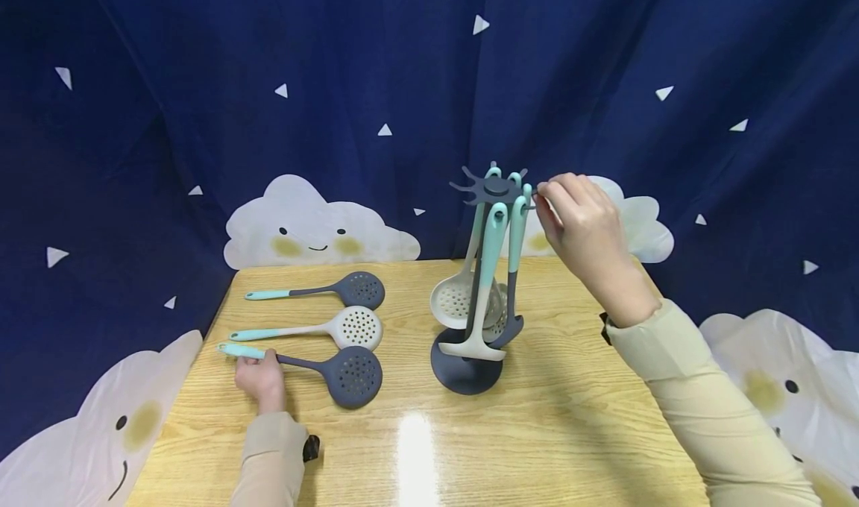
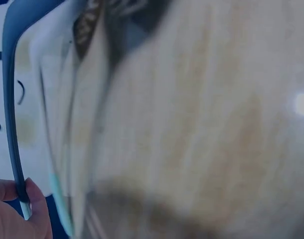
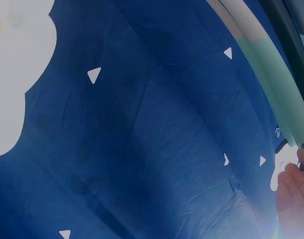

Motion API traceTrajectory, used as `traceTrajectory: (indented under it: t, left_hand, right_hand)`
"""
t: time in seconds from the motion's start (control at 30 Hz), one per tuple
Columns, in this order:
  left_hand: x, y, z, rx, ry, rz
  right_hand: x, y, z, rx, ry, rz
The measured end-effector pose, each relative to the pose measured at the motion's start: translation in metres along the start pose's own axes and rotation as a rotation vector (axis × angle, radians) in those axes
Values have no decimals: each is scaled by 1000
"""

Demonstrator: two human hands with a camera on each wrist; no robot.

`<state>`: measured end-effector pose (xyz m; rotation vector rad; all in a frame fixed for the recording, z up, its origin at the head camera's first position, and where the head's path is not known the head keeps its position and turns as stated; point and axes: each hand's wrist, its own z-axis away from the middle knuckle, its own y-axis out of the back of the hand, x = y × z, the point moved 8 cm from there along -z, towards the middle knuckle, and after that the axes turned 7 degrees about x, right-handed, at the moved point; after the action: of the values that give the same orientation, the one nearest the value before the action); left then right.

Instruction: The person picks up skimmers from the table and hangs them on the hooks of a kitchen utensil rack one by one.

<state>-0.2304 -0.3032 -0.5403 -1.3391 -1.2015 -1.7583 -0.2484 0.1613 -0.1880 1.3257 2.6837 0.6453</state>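
My left hand [image 1: 260,379] grips a dark skimmer [image 1: 353,376] by its mint-ended handle at the table's left front. In the left wrist view, thumb and finger pinch the dark part of that handle just above the mint end. My right hand [image 1: 582,220] is raised at the top of the dark utensil rack [image 1: 496,187], fingertips pinching one of its hooks. Mint-handled utensils hang round the rack, among them a pale skimmer [image 1: 451,300], a pale wide-headed tool [image 1: 473,347] and a dark ladle [image 1: 512,330].
Behind the held skimmer lie a white skimmer [image 1: 358,328] and another dark skimmer [image 1: 362,290], handles pointing left. The rack's round base [image 1: 466,376] stands on the wooden table [image 1: 550,432]. A dark blue curtain [image 1: 376,60] with white clouds hangs behind.
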Motion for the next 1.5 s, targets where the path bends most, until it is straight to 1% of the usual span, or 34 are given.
traceTrajectory:
  t: [0.13,0.27,0.37,0.5,0.6,0.7,0.77,0.83,0.9,1.03,1.13,1.27,1.4,1.5]
  left_hand:
    - [17,-5,4,-19,-41,49]
    - [35,-12,13,-91,-39,117]
    - [53,-19,23,-138,-75,149]
    - [78,-27,39,-201,-162,153]
    - [97,-33,53,-254,-245,150]
    - [117,-36,68,-280,-365,128]
    - [131,-37,79,-286,-439,132]
    - [144,-36,89,-293,-510,135]
    - [156,-35,99,-311,-554,155]
    - [177,-31,118,-366,-619,196]
    - [190,-29,131,-409,-669,252]
    - [206,-26,146,-439,-758,300]
    - [222,-19,162,-463,-847,328]
    - [241,-8,182,-497,-900,350]
  right_hand:
    - [0,0,1,-8,6,9]
    - [0,0,1,-11,11,8]
    - [0,0,2,-11,11,7]
    - [0,-1,1,-23,11,19]
    - [0,-1,0,-33,14,26]
    - [0,-1,0,-27,16,20]
    - [0,-1,0,-20,16,13]
    - [0,-1,1,-14,14,7]
    - [0,-1,1,-11,12,3]
    - [0,-1,0,-9,10,0]
    - [0,-1,1,-9,9,-1]
    - [1,-1,1,-16,8,2]
    - [1,-1,1,-34,9,19]
    - [0,-1,1,-45,8,25]
